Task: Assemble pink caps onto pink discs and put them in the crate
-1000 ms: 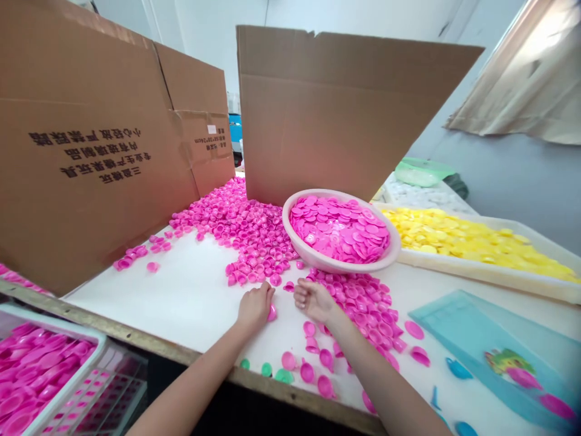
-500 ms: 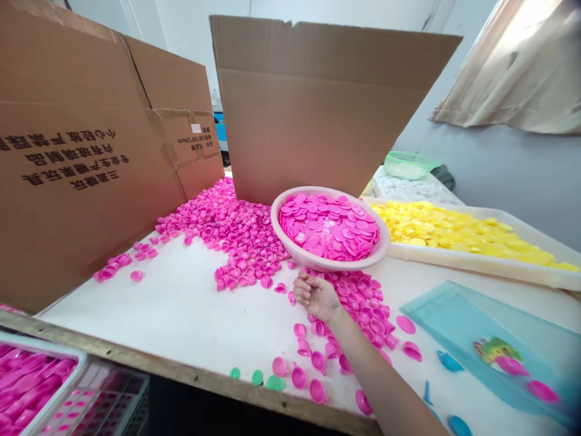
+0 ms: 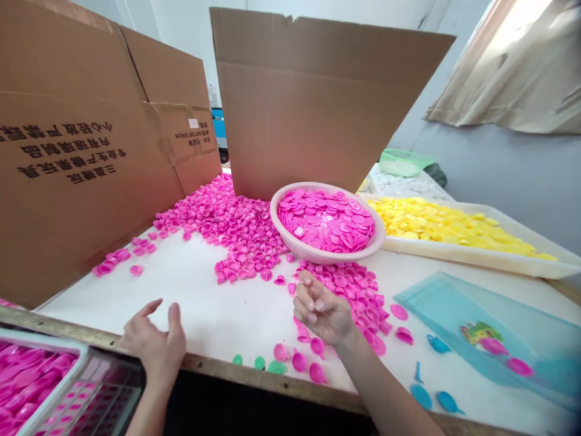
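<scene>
My left hand [image 3: 157, 339] is over the front edge of the white table, thumb and fingers apart, with nothing in it. My right hand [image 3: 324, 309] is raised in front of the pink bowl, its fingers curled inward; whether something small lies inside them I cannot make out. Small pink toy cups [image 3: 356, 290] lie heaped behind and beside that hand, and a few loose cups [image 3: 299, 361] are scattered in front of it. The pale pink bowl [image 3: 290, 241] holds many flat pink discs [image 3: 327, 221].
Cardboard boxes [image 3: 318, 109] stand at the back and left. A bigger pile of pink cups [image 3: 236, 221] spreads between them. To the right are a tray of yellow pieces [image 3: 445, 221], a blue translucent bag [image 3: 436, 297] and blue pieces [image 3: 421, 396]. Green discs [image 3: 276, 367] lie near the front edge.
My left hand has come into view at the table's front edge. My right hand has drawn slightly nearer and turned, its fingers still curled. The view has shifted a little.
</scene>
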The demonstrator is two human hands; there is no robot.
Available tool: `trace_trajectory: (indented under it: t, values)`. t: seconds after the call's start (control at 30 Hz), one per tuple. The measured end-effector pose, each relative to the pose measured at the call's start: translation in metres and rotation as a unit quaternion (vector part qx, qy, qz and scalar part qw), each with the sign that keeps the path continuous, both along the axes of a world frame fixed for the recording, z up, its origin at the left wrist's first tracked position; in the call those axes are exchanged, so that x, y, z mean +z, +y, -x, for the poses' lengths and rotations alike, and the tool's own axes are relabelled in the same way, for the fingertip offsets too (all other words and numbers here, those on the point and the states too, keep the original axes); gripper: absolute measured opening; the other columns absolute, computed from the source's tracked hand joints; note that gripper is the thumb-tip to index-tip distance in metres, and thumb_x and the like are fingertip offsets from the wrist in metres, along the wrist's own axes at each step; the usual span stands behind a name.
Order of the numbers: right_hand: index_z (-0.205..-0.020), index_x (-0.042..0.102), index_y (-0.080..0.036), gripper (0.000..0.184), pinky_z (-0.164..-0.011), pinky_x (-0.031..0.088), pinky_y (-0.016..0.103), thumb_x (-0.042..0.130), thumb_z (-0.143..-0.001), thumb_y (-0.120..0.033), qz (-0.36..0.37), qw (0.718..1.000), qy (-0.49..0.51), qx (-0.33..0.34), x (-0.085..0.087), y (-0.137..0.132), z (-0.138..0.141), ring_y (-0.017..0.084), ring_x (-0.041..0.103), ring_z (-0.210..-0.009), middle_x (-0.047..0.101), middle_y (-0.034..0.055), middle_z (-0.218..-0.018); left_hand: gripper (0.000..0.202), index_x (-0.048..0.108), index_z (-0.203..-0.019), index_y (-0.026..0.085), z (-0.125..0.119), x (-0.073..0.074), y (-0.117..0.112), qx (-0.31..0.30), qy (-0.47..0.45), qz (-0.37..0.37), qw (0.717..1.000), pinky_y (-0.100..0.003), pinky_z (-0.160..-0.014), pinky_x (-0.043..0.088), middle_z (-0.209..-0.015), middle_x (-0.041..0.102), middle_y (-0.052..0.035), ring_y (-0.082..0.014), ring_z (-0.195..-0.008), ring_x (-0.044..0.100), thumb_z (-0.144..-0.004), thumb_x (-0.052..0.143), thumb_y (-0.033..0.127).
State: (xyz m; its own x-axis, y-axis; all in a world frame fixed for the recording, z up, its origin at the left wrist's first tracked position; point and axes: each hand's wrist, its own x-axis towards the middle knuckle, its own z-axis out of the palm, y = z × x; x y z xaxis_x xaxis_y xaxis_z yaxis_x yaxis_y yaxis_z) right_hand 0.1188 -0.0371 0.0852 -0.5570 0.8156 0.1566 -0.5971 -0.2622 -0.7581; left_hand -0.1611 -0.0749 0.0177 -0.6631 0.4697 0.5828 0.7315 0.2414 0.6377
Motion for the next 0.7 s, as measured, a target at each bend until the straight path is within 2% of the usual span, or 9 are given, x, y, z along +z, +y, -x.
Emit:
trace_trajectory:
  t: [0.13, 0.33, 0.43, 0.5, 0.57, 0.6, 0.67, 0.7]
  values:
    - [-0.077, 0.031, -0.022, 0.031, -0.038, 0.025, 0.019, 0.046, -0.051, -0.015, -0.013, 1.0, 0.002, 0.0, 0.008, -0.01, 0.001, 0.005, 0.033, -0.037, 0.036, -0.0081, -0.051, 0.04, 0.049, -0.096, 0.015, -0.03, -0.01, 0.015, -0.024, 0.022, -0.005, 0.999, -0.04, -0.085, 0.028, -0.085, 0.049, -0.0061, -0.0228, -0.086, 0.043, -0.073, 0.04, 0.047]
    - [-0.073, 0.034, -0.02, 0.024, -0.035, 0.021, 0.017, 0.041, -0.051, -0.014, 0.006, 1.0, 0.013, -0.003, -0.006, -0.003, 0.004, 0.004, 0.027, -0.032, 0.038, -0.0087, -0.047, 0.034, 0.047, -0.095, 0.016, -0.035, -0.017, 0.013, -0.08, 0.051, -0.016, 0.995, -0.04, -0.087, 0.026, -0.094, 0.05, -0.0081, -0.0236, -0.094, 0.042, -0.075, 0.04, 0.043]
    - [-0.066, 0.036, -0.019, 0.012, -0.031, 0.018, 0.017, 0.038, -0.055, -0.014, 0.011, 0.999, -0.045, -0.025, -0.011, 0.013, -0.006, 0.004, 0.023, -0.028, 0.036, -0.0084, -0.042, 0.032, 0.049, -0.094, 0.016, -0.037, -0.021, 0.013, -0.087, 0.071, -0.029, 0.993, -0.039, -0.087, 0.026, -0.091, 0.05, -0.008, -0.0233, -0.093, 0.043, -0.074, 0.044, 0.041]
    - [-0.062, 0.038, -0.019, 0.007, -0.031, 0.019, 0.017, 0.037, -0.058, -0.013, -0.023, 0.99, -0.125, -0.065, -0.005, 0.033, -0.021, 0.005, 0.027, -0.029, 0.039, -0.0068, -0.043, 0.031, 0.05, -0.093, 0.016, -0.038, -0.023, 0.014, -0.092, 0.092, -0.043, 0.991, -0.039, -0.087, 0.028, -0.089, 0.049, -0.0083, -0.023, -0.091, 0.045, -0.073, 0.047, 0.039]
    - [-0.061, 0.043, -0.018, 0.008, -0.035, 0.029, 0.019, 0.038, -0.059, -0.012, -0.098, 0.958, -0.232, -0.134, 0.01, 0.059, -0.038, 0.007, 0.039, -0.036, 0.047, -0.0036, -0.05, 0.029, 0.052, -0.092, 0.015, -0.04, -0.026, 0.016, -0.102, 0.111, -0.056, 0.987, -0.038, -0.085, 0.03, -0.089, 0.049, -0.0087, -0.0224, -0.089, 0.046, -0.073, 0.049, 0.036]
    - [-0.061, 0.046, -0.018, 0.009, -0.04, 0.035, 0.021, 0.04, -0.06, -0.012, -0.148, 0.929, -0.289, -0.18, 0.019, 0.073, -0.046, 0.009, 0.045, -0.043, 0.051, -0.0019, -0.055, 0.028, 0.052, -0.092, 0.015, -0.04, -0.026, 0.017, -0.11, 0.119, -0.061, 0.985, -0.038, -0.085, 0.03, -0.088, 0.049, -0.0088, -0.0221, -0.088, 0.047, -0.072, 0.05, 0.035]
    - [-0.067, 0.053, -0.019, 0.013, -0.056, 0.043, 0.027, 0.047, -0.061, -0.01, -0.252, 0.844, -0.389, -0.271, 0.038, 0.104, -0.054, 0.014, 0.053, -0.063, 0.056, 0.0005, -0.067, 0.026, 0.053, -0.09, 0.016, -0.04, -0.026, 0.02, -0.125, 0.13, -0.07, 0.981, -0.037, -0.084, 0.031, -0.088, 0.049, -0.0087, -0.0214, -0.087, 0.047, -0.072, 0.051, 0.033]
    - [-0.074, 0.056, -0.021, 0.017, -0.067, 0.043, 0.031, 0.052, -0.061, -0.011, -0.291, 0.806, -0.426, -0.29, 0.046, 0.12, -0.053, 0.018, 0.054, -0.077, 0.058, 0.0019, -0.079, 0.024, 0.053, -0.089, 0.016, -0.039, -0.026, 0.021, -0.132, 0.135, -0.074, 0.979, -0.037, -0.084, 0.031, -0.087, 0.049, -0.0085, -0.0211, -0.087, 0.047, -0.072, 0.051, 0.033]
